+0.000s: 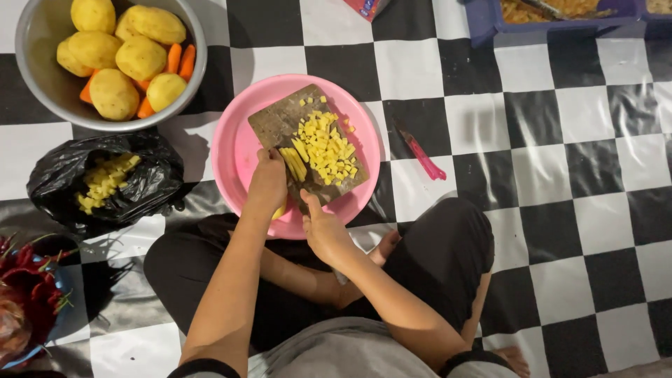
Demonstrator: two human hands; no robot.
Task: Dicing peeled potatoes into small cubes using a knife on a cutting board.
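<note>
On cutting board: left hand fingers pinching potato strips, right hand clenched on knife; keep fingertips tucked, cuts even.

Lighting: even, moderately bright overhead. Soft shadows right of the pink plate and steel bowl. Mild glare on the glossy checkered floor covering. Focus sharp centrally; corners darker, slightly soft.

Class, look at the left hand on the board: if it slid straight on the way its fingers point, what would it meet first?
The left hand points up the cutting board. It would probably meet the potato strips at its fingertips first, then the diced potato beside them.
</note>
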